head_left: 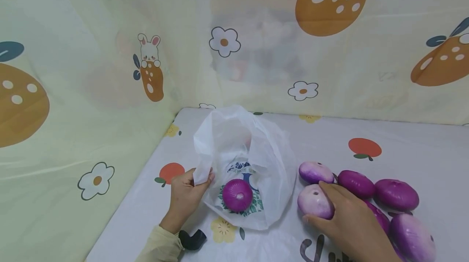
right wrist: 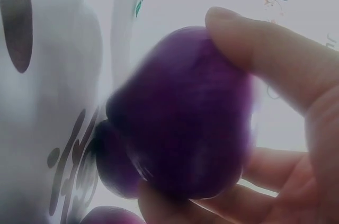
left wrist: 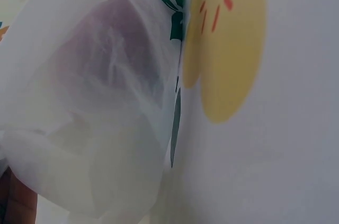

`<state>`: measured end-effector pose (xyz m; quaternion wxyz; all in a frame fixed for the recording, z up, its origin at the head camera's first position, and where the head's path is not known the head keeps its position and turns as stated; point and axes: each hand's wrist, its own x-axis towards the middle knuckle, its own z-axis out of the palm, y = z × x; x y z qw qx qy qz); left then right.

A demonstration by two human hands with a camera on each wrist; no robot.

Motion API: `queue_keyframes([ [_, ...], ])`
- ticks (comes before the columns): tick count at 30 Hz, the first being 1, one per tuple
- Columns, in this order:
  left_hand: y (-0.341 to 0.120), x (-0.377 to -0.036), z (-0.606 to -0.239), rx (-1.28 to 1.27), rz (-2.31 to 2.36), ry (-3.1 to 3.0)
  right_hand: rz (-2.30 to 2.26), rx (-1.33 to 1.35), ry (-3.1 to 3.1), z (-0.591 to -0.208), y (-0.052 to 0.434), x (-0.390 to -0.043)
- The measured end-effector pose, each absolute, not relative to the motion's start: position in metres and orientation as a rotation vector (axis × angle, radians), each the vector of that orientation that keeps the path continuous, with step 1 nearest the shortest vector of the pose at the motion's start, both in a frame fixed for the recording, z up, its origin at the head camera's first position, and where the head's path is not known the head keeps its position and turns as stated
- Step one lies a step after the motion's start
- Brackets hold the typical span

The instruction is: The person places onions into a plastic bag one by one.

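Right hand (head_left: pixel 351 221) around purple onion (head_left: pixel 316 201), bag (head_left: pixel 253 152) print illegible.

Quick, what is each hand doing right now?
Left hand: pinches the rim of the white plastic bag, holding it open.
Right hand: fingers curled round a purple onion on the table.

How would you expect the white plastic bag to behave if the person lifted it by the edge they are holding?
The white plastic bag looks thin and crumpled, so it would probably sag. Since only the left hand pinches its rim, the mouth may droop shut. The purple onion inside would likely roll to the lowest point.
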<state>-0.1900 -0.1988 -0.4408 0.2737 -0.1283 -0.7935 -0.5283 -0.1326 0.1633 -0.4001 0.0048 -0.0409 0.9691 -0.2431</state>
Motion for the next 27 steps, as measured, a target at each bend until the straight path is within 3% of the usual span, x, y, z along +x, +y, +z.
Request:
queue_keyframes([
  [21,-0.202,-0.189,-0.442,-0.354,-1.364,-2.170,-0.883,-0.435,3.258,-0.386,0.157,-0.135],
  [27,-0.202,-0.191,-0.439,-0.361,-1.370,-2.177,-0.821,-0.397,3.182,-0.370,0.147,-0.139],
])
